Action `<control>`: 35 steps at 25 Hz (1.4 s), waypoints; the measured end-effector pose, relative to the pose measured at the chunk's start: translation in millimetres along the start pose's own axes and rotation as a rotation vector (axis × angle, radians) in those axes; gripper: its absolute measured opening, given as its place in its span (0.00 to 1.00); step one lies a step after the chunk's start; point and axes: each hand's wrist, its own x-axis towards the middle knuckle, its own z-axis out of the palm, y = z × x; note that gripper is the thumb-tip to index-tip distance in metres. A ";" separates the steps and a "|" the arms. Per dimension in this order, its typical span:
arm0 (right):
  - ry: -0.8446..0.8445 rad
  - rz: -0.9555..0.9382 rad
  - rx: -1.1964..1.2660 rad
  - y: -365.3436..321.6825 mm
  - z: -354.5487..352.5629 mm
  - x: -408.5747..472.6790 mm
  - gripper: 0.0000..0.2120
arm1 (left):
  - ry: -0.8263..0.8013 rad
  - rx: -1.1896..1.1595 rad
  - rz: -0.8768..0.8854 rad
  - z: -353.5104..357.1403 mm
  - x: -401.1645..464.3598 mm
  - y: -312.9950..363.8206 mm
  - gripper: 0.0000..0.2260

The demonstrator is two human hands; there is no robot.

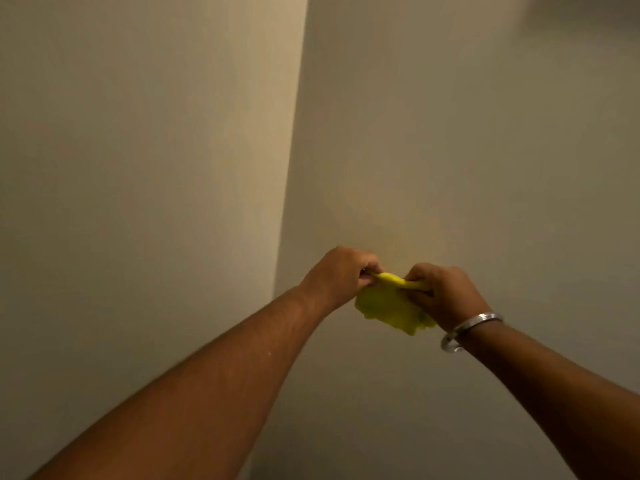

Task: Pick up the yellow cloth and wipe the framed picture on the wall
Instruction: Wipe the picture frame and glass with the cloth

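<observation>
The yellow cloth hangs bunched between both of my hands, held out in front of a bare beige wall. My left hand pinches its upper left edge with the fingers closed. My right hand grips the upper right edge, and a silver bangle sits on that wrist. The cloth's lower part droops below my right hand. No framed picture is in view.
Two plain beige walls meet at a corner edge running down the middle of the view, just left of my hands. A dark shadowed patch shows at the top right.
</observation>
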 end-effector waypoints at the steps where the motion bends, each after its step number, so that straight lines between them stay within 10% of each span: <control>1: 0.084 -0.017 -0.037 6.9 -47.1 6.3 0.04 | 0.051 -0.037 0.039 -11.9 33.9 34.0 0.08; 8: 0.443 -0.076 -0.357 74.9 -318.7 15.3 0.08 | 0.332 -0.094 0.286 -40.7 214.8 270.1 0.12; 16: 0.655 -0.175 -0.505 120.9 -476.5 19.7 0.08 | 0.565 -0.051 0.428 -41.2 315.4 394.1 0.16; 23: 0.932 0.113 -0.600 124.3 -480.0 82.2 0.11 | 0.685 0.080 0.443 -38.4 382.5 399.7 0.15; 28: 1.040 -0.042 -0.941 150.5 -440.9 98.7 0.15 | 0.971 0.234 0.462 -10.5 407.1 343.8 0.22; 35: 0.936 -0.096 -0.798 168.5 -419.8 109.3 0.32 | 1.055 0.298 0.360 -6.7 425.4 328.5 0.28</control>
